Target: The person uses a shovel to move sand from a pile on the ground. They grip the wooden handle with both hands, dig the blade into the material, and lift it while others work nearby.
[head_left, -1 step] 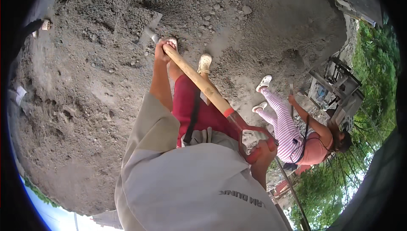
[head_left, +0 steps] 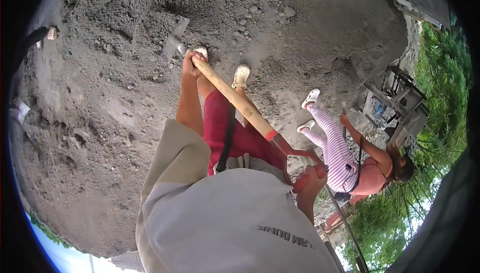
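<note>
— What has just changed?
— Scarcely anything since the preceding view; the work, I judge, is at the same stage. Near, dark lettering point(head_left: 286, 236) crosses my grey shirt point(head_left: 220, 218); my right hand point(head_left: 311, 179) grips the red handle point(head_left: 283, 146) of the shovel point(head_left: 250, 113).
— And beyond?
— My left hand point(head_left: 193, 63) clasps its wooden shaft point(head_left: 222, 84); the blade point(head_left: 180, 28) lies farther left on grey gravel point(head_left: 115, 18).
— Other labels?
— None I can read; far right, a co-worker point(head_left: 372, 170) grips a rod point(head_left: 344, 106).

Pale grey shirt point(head_left: 225, 213) with loose khaki sleeve point(head_left: 175, 154), dark lettering point(head_left: 286, 235) on the front, deep red shorts point(head_left: 216, 118), black band point(head_left: 228, 140) down them, cream clogs point(head_left: 241, 75), bare left hand point(head_left: 191, 64) and right hand point(head_left: 312, 181)
</note>
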A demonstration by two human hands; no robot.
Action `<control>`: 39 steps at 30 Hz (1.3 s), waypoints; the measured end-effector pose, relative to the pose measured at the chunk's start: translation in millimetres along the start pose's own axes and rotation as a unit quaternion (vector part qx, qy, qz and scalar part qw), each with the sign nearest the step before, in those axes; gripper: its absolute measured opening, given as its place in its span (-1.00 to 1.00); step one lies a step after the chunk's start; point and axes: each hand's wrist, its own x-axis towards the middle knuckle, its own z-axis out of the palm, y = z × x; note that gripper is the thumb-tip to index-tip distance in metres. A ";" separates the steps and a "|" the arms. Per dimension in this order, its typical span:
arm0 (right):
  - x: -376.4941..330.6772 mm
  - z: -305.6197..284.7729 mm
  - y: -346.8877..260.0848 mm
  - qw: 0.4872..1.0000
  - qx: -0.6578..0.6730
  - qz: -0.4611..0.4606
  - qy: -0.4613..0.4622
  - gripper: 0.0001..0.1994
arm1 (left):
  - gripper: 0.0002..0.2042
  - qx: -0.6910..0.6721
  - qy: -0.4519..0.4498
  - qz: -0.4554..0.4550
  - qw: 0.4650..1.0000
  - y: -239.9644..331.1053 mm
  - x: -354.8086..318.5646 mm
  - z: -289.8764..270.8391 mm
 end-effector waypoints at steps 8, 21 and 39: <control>110.7 -19.1 40.6 0.990 -0.049 -0.112 0.072 -0.76 | -0.83 0.135 0.132 0.037 0.981 -63.4 2.4 -0.6; 293.6 -155.1 -53.4 0.926 -0.293 -0.237 -0.034 -0.80 | -0.91 0.109 0.184 0.084 0.973 -207.6 -117.7 -40.2; 364.1 -103.5 -218.7 0.814 -0.368 -0.441 -0.082 -0.65 | -0.75 0.106 0.139 0.152 0.973 -220.6 -104.4 16.4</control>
